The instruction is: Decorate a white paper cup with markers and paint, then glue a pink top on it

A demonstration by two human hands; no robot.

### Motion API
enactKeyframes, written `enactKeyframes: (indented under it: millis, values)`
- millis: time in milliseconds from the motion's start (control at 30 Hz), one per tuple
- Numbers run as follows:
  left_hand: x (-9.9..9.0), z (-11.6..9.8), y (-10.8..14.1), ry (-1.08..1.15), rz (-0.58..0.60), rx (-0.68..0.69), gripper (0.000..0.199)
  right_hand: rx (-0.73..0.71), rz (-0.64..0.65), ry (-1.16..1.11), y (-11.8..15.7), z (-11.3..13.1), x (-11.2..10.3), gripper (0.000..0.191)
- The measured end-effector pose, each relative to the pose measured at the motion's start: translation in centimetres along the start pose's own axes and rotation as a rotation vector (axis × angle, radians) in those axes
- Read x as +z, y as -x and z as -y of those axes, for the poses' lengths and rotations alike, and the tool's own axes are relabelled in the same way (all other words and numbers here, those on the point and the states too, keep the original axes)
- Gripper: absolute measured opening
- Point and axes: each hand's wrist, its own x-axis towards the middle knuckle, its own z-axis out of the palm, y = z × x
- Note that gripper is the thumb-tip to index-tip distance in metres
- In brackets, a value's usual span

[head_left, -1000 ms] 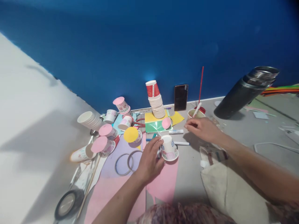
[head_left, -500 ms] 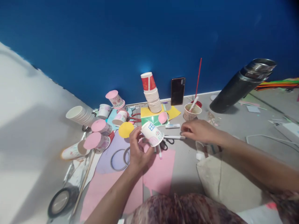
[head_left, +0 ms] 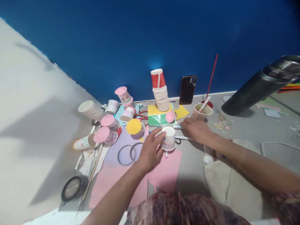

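Observation:
My left hand (head_left: 151,150) has its fingers on a white paper cup (head_left: 169,140) with drawings on its side, now with its closed base facing up. The cup is over the table beside the pink paper (head_left: 166,172). Near the glue stick, my right hand (head_left: 195,129) has its fingertips at a light blue-and-white marker (head_left: 177,127); its fingers are bent and partly hidden. Below them lies a white pen (head_left: 184,137). Left of my left hand is a small cup with a yellow disc (head_left: 133,127).
Stacked cups (head_left: 161,97), a phone (head_left: 188,90) and a tub with a brush (head_left: 202,111) stand by the blue wall. A black flask (head_left: 248,89) leans right. Pink-topped cups (head_left: 103,134) and black tape (head_left: 71,188) are left; a cloth bag (head_left: 232,184) is right.
The cup in my left hand has turned from tilted to base up. My right hand has moved up from the white pen to the marker. The view has shifted left.

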Motion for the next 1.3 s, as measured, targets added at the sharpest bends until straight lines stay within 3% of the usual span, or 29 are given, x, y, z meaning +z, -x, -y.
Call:
enactKeyframes:
  millis: [100,167,333,433,533,667,767,900,967,1033,1100,1167,1233,1300]
  values:
    - [0.1,0.2,0.1,-0.003,0.017,0.012,0.073,0.002,-0.001,-0.048,0.7,-0.3,-0.9,0.023]
    - [0.3,0.4,0.1,-0.023,0.033,0.015,0.073,0.015,-0.006,-0.199,1.4,-0.5,-1.8,0.030]
    - [0.5,0.8,0.3,-0.035,0.089,0.019,0.084,0.150,-0.044,-0.917,3.4,-0.5,-3.6,0.043]
    - [0.0,0.5,0.2,-0.004,0.116,0.030,0.092,0.255,0.000,-1.256,4.2,-0.3,-3.4,0.045]
    - [-0.7,-0.2,-0.2,0.108,0.147,-0.016,0.100,0.319,-0.036,-1.523,4.5,-0.1,-2.6,0.040]
    - [-0.9,-1.0,-0.7,0.245,0.191,-0.252,0.109,0.316,-0.099,-1.638,4.0,0.3,-1.7,0.038]
    - [-1.1,-1.5,-1.1,0.300,0.146,-0.375,0.109,0.291,-0.097,-1.735,3.5,0.6,-1.7,0.041]
    - [-2.8,-3.1,-2.3,0.401,-0.009,-0.441,0.080,0.241,-0.045,-1.854,4.0,1.5,-2.5,0.046]
    - [-3.9,-4.6,-3.2,0.463,-0.009,-0.459,0.059,0.211,-0.018,-1.895,4.5,2.2,-3.1,0.046]
    - [-4.4,-6.5,-4.1,0.565,0.013,-0.502,0.055,0.187,0.018,-1.919,4.8,3.3,-3.5,0.047]
    - [-4.1,-8.2,-5.0,0.672,-0.014,-0.488,0.057,0.169,0.064,-1.931,5.0,4.6,-3.9,0.047]
    - [-3.3,-9.6,-5.6,0.775,-0.082,-0.467,0.044,0.158,0.097,-1.922,5.2,5.8,-4.1,0.048]
    - [-2.4,-10.3,-5.8,0.903,-0.184,-0.544,0.031,0.161,0.082,-1.866,5.4,6.6,-4.2,0.050]
    - [-1.8,-10.4,-5.6,1.074,-0.224,-0.646,0.033,0.177,-0.010,-1.735,5.9,7.1,-4.2,0.051]
